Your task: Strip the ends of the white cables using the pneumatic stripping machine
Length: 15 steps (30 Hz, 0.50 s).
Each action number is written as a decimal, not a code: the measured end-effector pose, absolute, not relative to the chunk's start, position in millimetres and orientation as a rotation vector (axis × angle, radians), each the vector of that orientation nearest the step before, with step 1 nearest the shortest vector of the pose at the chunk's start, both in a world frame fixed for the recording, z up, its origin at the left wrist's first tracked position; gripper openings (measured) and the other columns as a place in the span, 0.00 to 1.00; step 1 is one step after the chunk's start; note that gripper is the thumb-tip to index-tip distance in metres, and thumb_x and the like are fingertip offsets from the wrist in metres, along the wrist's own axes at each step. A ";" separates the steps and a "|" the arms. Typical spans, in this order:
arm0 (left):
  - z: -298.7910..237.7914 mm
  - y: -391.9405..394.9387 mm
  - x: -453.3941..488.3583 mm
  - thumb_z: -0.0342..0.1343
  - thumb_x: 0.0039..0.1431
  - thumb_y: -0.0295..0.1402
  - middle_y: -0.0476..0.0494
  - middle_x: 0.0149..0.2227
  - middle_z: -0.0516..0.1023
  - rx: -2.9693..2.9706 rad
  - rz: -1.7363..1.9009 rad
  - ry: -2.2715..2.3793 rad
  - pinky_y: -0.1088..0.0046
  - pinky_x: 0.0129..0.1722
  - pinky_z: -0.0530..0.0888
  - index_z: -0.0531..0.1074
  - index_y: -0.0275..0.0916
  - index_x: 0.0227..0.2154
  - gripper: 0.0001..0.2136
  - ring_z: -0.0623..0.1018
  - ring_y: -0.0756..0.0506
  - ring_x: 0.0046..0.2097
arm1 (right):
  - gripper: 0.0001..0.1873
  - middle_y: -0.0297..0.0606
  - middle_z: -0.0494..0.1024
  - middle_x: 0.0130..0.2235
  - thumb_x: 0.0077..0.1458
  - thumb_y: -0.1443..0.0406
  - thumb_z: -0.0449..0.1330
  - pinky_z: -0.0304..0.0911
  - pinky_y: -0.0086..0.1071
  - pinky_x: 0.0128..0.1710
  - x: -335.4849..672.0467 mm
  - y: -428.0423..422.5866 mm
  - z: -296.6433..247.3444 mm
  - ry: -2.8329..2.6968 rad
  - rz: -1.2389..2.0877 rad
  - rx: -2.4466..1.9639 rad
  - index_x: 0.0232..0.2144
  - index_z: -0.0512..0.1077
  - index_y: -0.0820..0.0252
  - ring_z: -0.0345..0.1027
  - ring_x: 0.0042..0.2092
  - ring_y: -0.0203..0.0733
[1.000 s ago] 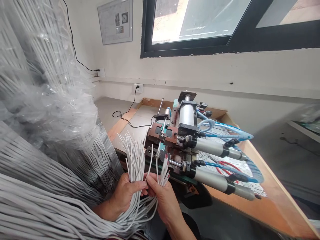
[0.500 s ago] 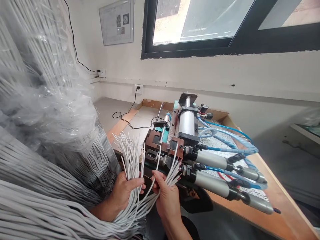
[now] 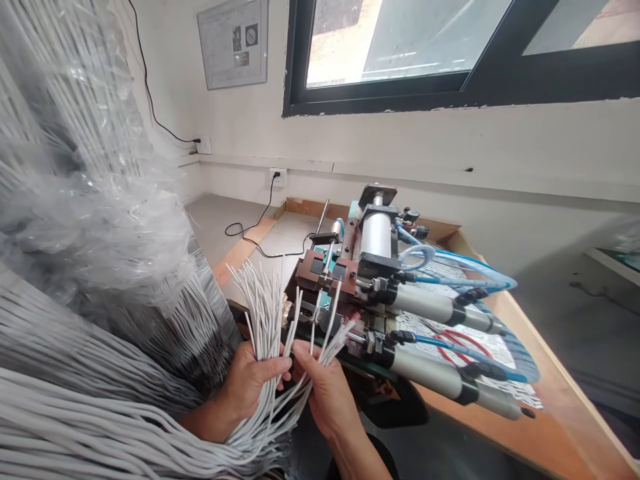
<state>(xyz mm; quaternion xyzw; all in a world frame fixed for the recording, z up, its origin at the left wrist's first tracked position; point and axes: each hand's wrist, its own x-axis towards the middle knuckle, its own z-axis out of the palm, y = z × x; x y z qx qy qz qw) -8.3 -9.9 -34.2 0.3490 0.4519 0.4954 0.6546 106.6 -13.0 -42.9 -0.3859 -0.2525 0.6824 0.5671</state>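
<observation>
A thick bunch of white cables (image 3: pixel 263 310) stands up out of my left hand (image 3: pixel 250 380), which is closed around it with the thumb across the front. My right hand (image 3: pixel 325 383) is closed on a smaller bunch of white cables (image 3: pixel 334 343), whose ends fan up and to the right. Its thumb and fingertips meet close beside my left fingertips, near a single cable (image 3: pixel 297 308). Just beyond both hands sits a machine with brown jaw blocks (image 3: pixel 313 268) and silver air cylinders (image 3: pixel 425 303). The cables run down between my wrists.
Long white cables (image 3: pixel 100 420) fill the left side, with plastic-wrapped bundles (image 3: pixel 90 220) above them. The machine stands on a wood-edged bench (image 3: pixel 565 413). Blue air hoses (image 3: pixel 465 267) loop at its right, over scattered white scraps (image 3: pixel 425 360). A black cord (image 3: pixel 260 248) lies behind.
My right hand has moved left, up against my left fingertips, with its cables. Parts of the machine's brown jaws and cylinders have shifted. My left hand has barely moved.
</observation>
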 end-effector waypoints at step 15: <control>-26.5 2.3 -2.1 0.63 0.35 0.29 0.52 0.16 0.71 0.694 1.141 1.078 0.77 0.20 0.68 0.71 0.34 0.23 0.09 0.71 0.51 0.21 | 0.11 0.30 0.68 0.19 0.34 0.63 0.67 0.52 0.25 0.19 104.0 -5.6 -37.6 -0.229 1.283 -1.039 0.21 0.70 0.64 0.55 0.20 0.29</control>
